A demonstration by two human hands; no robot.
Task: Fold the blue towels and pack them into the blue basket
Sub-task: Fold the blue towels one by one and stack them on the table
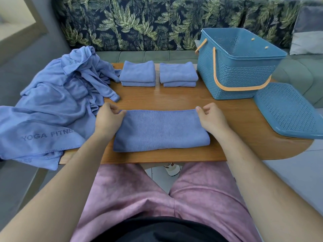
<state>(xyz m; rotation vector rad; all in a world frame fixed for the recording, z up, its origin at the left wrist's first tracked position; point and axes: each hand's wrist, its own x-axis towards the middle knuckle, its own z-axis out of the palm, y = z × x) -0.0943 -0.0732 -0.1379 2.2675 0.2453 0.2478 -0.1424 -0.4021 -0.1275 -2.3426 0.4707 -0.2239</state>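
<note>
Pinches the far-left corner of the half-folded towel (160, 131) with the left hand (108, 119), thumb and curled fingers closed on the hem. Grips the far-right corner the same way with the right hand (212, 119). Has that towel flat along the near edge of the tabletop (174, 98). Has a left stack (138, 72) and a right stack (178, 72) of folded towels side by side at the far edge, just beside the blue basket (236, 79) at the far-right corner, orange handle hanging down its front. Has the lid (286, 110) lying at the right edge, partly past it, and a heap of unfolded towels (57, 95) draped over the left edge.
</note>
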